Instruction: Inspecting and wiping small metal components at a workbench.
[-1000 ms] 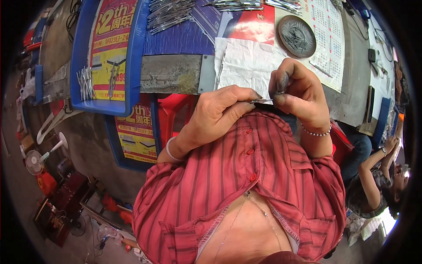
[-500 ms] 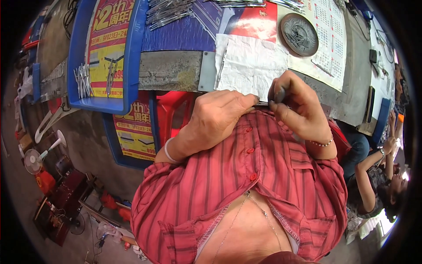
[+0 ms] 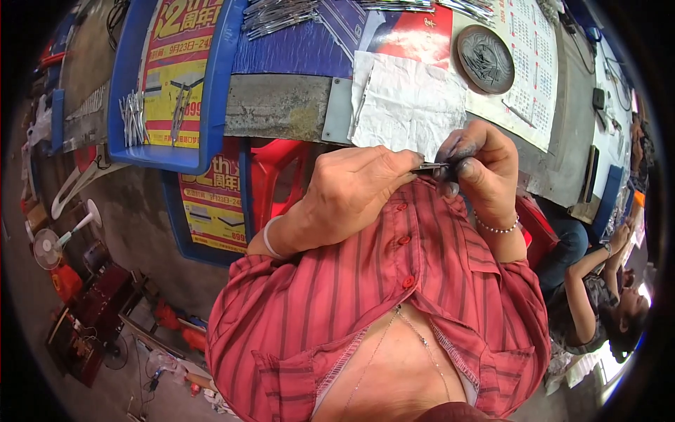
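Close to my shirt front, at the table's near edge, both hands are together. Between the thumb and fingers of my left hand [image 3: 355,184] is a thin dark metal piece [image 3: 427,167], its end sticking out to the right. The fingers of my right hand [image 3: 486,165], blackened at the tips, pinch around that end. What else they may hold is hidden. Just beyond lies a creased white paper [image 3: 411,98] with one slim metal tool [image 3: 363,95] along its left side. A round dish [image 3: 511,74] farther right holds small dark slivers [image 3: 485,62].
A blue tray [image 3: 214,105] at the left carries a few bundles of slim metal pieces [image 3: 132,119]. Below it stand another blue tray [image 3: 176,225] and a red stool [image 3: 271,172]. Silvery tools [image 3: 281,17] are piled at the back. Another person [image 3: 590,295] sits at the right.
My right hand has turned, its fingers closing in by my left hand's fingertips. The thin metal piece now shows plainly between both hands. The whole view has shifted slightly.
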The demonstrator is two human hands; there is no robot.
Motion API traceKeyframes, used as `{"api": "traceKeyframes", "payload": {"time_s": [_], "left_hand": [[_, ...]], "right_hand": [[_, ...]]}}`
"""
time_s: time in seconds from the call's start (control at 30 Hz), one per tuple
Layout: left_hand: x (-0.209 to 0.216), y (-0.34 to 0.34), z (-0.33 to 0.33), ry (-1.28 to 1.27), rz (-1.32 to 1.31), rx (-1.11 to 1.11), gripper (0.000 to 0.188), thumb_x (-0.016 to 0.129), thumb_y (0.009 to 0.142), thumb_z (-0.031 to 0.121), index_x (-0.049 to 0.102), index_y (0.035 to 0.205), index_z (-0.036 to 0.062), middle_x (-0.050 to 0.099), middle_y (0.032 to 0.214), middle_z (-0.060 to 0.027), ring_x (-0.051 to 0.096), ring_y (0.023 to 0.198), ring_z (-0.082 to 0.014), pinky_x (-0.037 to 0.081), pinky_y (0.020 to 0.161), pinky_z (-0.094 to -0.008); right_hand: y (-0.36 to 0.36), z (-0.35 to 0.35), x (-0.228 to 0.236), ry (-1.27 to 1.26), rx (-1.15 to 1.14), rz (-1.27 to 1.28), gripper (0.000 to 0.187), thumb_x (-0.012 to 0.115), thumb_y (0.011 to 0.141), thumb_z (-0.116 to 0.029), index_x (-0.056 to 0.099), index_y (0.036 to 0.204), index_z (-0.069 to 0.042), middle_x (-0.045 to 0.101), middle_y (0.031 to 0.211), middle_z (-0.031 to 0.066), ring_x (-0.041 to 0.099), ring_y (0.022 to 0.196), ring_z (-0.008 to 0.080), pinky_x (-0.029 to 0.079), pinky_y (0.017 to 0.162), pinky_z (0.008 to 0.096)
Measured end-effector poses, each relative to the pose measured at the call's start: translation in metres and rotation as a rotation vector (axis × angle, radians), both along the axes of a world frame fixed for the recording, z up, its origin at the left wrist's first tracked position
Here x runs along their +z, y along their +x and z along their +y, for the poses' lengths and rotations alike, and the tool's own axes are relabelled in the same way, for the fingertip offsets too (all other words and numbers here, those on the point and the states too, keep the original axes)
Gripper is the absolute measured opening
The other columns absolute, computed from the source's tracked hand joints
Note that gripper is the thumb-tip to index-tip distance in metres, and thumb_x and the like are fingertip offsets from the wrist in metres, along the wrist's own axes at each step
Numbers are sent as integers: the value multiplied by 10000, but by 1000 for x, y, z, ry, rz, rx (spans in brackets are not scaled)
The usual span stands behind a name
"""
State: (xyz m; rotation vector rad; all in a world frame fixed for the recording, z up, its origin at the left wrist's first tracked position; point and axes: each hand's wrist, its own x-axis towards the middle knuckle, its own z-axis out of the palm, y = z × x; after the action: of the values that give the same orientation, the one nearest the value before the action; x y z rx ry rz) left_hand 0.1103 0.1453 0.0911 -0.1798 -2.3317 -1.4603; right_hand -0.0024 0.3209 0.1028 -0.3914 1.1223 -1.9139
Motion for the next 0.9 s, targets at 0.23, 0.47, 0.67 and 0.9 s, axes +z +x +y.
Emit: {"api": "traceKeyframes", "payload": {"time_s": [0.23, 0.47, 0.67, 0.9], "left_hand": [[-2, 5, 6, -37, 8, 15, 238, 694, 748, -20, 616, 973, -5, 627, 723, -116, 623, 595, -245, 477, 521, -316], [2, 8, 7, -177, -37, 70, 290, 713, 718, -23, 614, 990, -4, 625, 722, -120, 625, 599, -256, 475, 519, -328], [1, 10, 8, -247, -19, 108, 291, 725, 709, -8, 613, 977, 5, 621, 707, -113, 620, 591, -258, 466, 511, -332], [1, 12, 10, -283, -17, 121, 294, 733, 702, 10, 612, 969, 10, 626, 705, -105, 615, 578, -248, 459, 499, -325]], "right_hand": [[7, 2, 3, 216, 4, 363, 166, 653, 837, -7, 488, 831, 14, 612, 823, 124, 559, 610, 106, 449, 541, 214], [17, -1, -9, 202, -79, 247, 103, 608, 876, -24, 526, 908, 30, 619, 866, 104, 581, 676, 112, 473, 606, 219], [19, 0, -10, 149, -98, 137, 125, 543, 926, -70, 497, 967, 39, 608, 853, 114, 589, 688, 126, 490, 607, 228], [21, -1, -14, 178, -57, 208, 140, 544, 933, -95, 496, 950, 36, 603, 840, 108, 580, 674, 118, 485, 590, 226]]}}
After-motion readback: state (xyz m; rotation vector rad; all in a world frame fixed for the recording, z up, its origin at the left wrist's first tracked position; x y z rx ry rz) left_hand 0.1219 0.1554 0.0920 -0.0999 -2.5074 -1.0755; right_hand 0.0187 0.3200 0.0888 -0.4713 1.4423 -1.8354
